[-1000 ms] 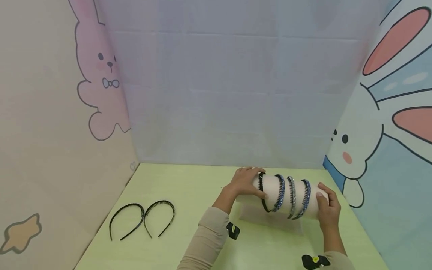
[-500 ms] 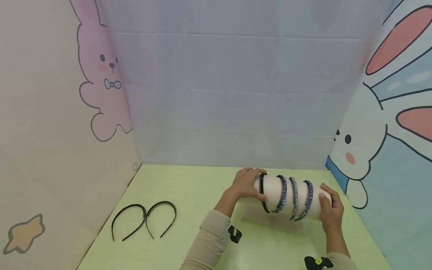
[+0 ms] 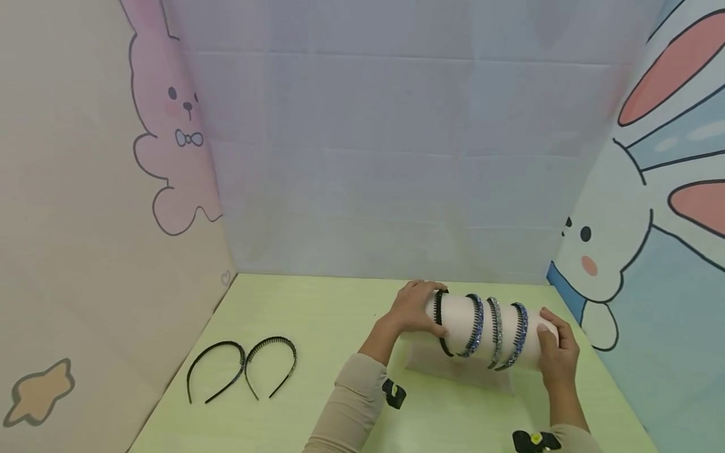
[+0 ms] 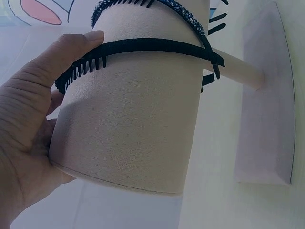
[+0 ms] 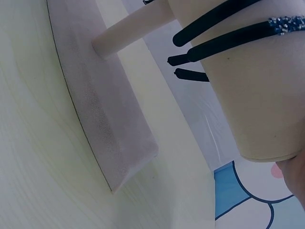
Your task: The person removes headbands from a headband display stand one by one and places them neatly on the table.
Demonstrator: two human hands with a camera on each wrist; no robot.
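A pale, padded cylindrical headband stand [image 3: 455,314] lies level above its base [image 3: 459,368], with several toothed headbands around it. At its left end my left hand [image 3: 416,307] grips a plain black headband [image 3: 438,314] against the roll, thumb on the near side. The left wrist view shows the thumb touching the band [image 4: 147,45]; the other fingers are mostly hidden behind the roll. My right hand [image 3: 557,352] holds the roll's right end, thumb in front. Between the hands sit a blue glittery headband [image 3: 476,324], a silver one [image 3: 496,330] and another blue one [image 3: 518,336].
Two dark headbands, one [image 3: 212,349] beside the other [image 3: 272,343], lie on the left of the pale green table [image 3: 317,314]. Printed walls with rabbits enclose the table at the sides, and a pale backdrop [image 3: 362,157] stands behind.
The whole scene shifts slightly to the right in the head view. Both hands keep their holds, and the headbands stay in the same places on the roll.
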